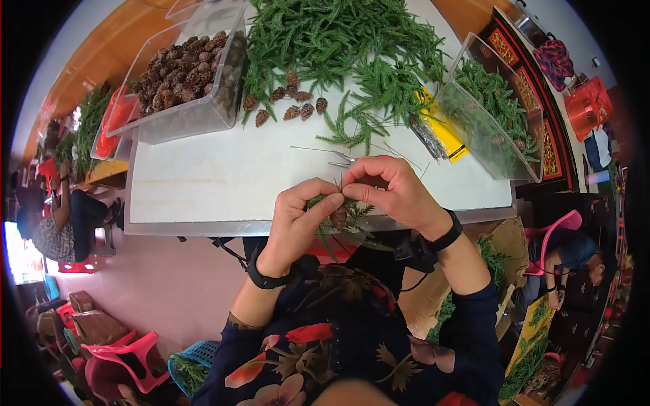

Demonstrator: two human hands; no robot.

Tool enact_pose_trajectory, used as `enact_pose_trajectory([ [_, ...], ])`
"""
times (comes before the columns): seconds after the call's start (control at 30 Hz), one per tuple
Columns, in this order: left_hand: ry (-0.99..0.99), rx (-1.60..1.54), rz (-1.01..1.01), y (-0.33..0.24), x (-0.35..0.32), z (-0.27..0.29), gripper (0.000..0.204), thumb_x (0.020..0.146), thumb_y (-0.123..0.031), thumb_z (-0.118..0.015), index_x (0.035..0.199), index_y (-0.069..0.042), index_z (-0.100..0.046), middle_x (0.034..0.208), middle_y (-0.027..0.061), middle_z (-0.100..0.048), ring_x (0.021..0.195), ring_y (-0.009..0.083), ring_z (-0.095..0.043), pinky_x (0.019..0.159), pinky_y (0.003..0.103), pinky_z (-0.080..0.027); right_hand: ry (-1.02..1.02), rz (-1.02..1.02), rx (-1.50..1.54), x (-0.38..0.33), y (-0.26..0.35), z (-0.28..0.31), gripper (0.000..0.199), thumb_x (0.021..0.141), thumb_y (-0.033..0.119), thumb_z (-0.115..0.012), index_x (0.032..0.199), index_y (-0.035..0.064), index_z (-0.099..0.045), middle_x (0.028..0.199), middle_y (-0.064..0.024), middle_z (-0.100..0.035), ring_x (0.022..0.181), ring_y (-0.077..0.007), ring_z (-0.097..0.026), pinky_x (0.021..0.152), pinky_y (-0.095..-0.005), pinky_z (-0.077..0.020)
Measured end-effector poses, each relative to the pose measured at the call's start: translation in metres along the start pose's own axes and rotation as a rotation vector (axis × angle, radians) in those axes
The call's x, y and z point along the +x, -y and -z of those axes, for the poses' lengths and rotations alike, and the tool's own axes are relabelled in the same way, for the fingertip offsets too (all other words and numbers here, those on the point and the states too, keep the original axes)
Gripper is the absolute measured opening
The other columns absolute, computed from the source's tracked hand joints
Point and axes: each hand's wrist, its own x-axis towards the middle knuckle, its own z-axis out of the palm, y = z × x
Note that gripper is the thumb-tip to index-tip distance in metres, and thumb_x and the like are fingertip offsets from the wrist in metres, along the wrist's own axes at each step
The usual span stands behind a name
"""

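My left hand (298, 210) pinches a green artificial pine sprig (362, 211) with a brown pine cone (339, 218) on it, just over the table's near edge. Thumb and forefinger of my right hand (396, 193) are closed together right beside the left fingertips, at the top of the cone. A thin wire seems to stand up between the two hands; its hold is mostly hidden by the fingers. Just beyond my fingers lies a metal hand tool (340, 160) with a touch of red at its handle, partly covered by my right hand.
Loose pine cones (291, 112) and a heap of green sprigs (338, 40) lie farther back. A clear bin of cones (223, 115) stands left, a clear bin of sprigs (525, 159) right. Thin wires (433, 139) rest by a yellow packet (447, 132). Other people sit at both sides.
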Motion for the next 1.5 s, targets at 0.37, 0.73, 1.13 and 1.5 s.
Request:
enact_pose_trajectory([
  [0.37,0.249,-0.227,0.246,-0.004,0.004,0.011,0.011,0.092,-0.008,-0.062,0.093,0.002,-0.066,0.083,-0.0008,-0.063,0.079,0.0058,-0.054,0.073,0.021,-0.043,0.030,0.639,-0.571,-0.005,0.003,0.011,0.021,0.071,-0.001,-0.075,0.089,0.0081,-0.070,0.088,-0.0033,-0.060,0.078,-0.0197,-0.057,0.069,-0.0289,-0.0466],
  [0.73,0.269,-0.085,0.196,0.001,0.000,0.010,0.012,0.093,-0.010,-0.063,0.092,0.002,-0.066,0.078,-0.0012,-0.063,0.073,0.0046,-0.053,0.067,0.022,-0.045,0.142,0.782,-0.907,0.006,0.027,0.011,0.018,0.071,0.007,-0.075,0.086,0.0092,-0.066,0.105,-0.0070,-0.056,0.098,-0.0274,-0.056,0.080,-0.0375,-0.0465],
  [1.13,-0.165,0.685,-0.372,0.006,-0.024,-0.017,0.012,0.083,-0.003,-0.070,0.093,0.002,-0.067,0.073,0.0067,-0.063,0.066,0.0089,-0.058,0.059,0.024,-0.046,-0.048,0.443,-1.017,-0.020,0.008,-0.016,0.018,0.076,0.003,-0.070,0.090,0.0059,-0.059,0.096,-0.0077,-0.056,0.099,-0.0281,-0.056,0.081,-0.0370,-0.0464],
  [1.5,-0.351,0.167,-0.165,0.023,-0.053,0.016,0.006,0.084,-0.002,-0.068,0.087,0.002,-0.067,0.074,0.0047,-0.064,0.069,0.0082,-0.058,0.062,0.024,-0.046,-0.352,0.078,-0.150,-0.047,-0.030,-0.091,0.038,0.088,0.000,-0.064,0.123,0.0058,-0.051,0.084,-0.0084,-0.061,0.074,-0.0184,-0.063,0.070,-0.0252,-0.0485],
])
